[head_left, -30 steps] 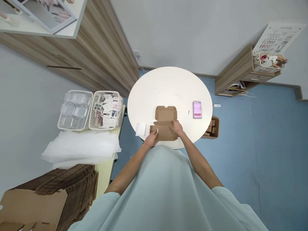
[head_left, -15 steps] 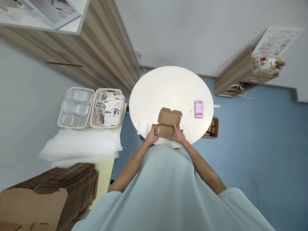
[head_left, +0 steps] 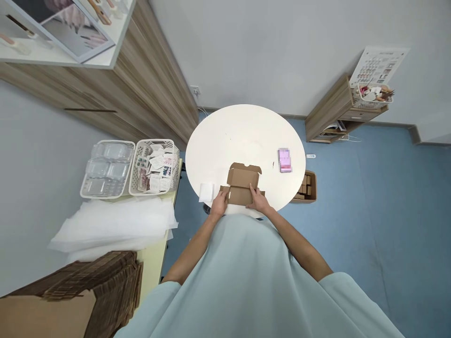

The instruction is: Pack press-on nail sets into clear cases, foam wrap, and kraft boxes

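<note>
Brown carton (head_left: pixel 243 178) in play, near edge of the round table, and it no longer lies flat as it did a second ago: the far panel's edge and ears now look bent up, and the near half seems more dished. That reads as the folding being under way, the box only partly shaped

Both hands are on it, apart from each other. The right hand (head_left: pixel 260 201), up near the middle crease a second ago, is now across the right end, thumb and finger spread; whether it truly pinches, I cannot tell. The left hand (head_left: pixel 219 203) is clamped on the left end

Material check: thin matte kraft board, crisp creases, a small thumb notch in the far edge. Beneath, the table (head_left: pixel 243 136) is smooth white; a soft-looking white square packet (head_left: pixel 206 192) sits to the left, a blurred pink rectangle (head_left: pixel 284 160) to the right

Further out left: glossy clear moulded trays (head_left: pixel 105 166), a perforated white basket (head_left: pixel 175 166), filmy white sheets (head_left: pixel 116 223), and ragged-edged stacked cardboard (head_left: pixel 116 288)
</note>
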A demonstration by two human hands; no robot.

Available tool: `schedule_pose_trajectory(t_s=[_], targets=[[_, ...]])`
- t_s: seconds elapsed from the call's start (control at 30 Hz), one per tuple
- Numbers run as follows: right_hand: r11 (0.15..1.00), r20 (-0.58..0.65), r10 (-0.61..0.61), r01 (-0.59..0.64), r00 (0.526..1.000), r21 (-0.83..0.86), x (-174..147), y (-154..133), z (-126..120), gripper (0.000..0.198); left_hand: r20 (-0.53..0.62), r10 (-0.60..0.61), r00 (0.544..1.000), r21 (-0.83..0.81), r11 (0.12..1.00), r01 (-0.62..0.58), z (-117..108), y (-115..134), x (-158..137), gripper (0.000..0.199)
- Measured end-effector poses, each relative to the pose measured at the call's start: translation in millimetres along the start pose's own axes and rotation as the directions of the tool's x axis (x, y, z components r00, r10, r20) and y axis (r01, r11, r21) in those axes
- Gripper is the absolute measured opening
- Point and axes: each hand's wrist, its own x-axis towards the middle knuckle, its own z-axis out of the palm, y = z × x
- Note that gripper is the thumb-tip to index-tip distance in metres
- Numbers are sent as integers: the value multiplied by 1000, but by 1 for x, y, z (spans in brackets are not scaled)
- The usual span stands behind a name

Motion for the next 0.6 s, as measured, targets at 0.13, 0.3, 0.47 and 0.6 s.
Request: schedule_pose_trajectory(t_s=[0.13, 0.3, 0.47, 0.6], targets=[[1000, -2, -6, 6, 1000, 11, -2, -1, -1, 135, -174, -196, 965, 72, 975, 211, -11, -6, -8, 55], [1000, 5, -8, 8, 1000, 15, -1, 1, 0, 136, -112, -219, 969, 78, 970, 229, -18, -7, -11, 25], [999, 7, -20, 20, 1000, 30, 2, 5, 4, 140, -81, -149, 986, -57, 988, 145, -10, 9, -17, 19], [1000, 5, -10, 10, 1000, 18, 2, 4, 6, 141, -62, -49, 997, -103, 994, 43, -2, 21, -17, 22]])
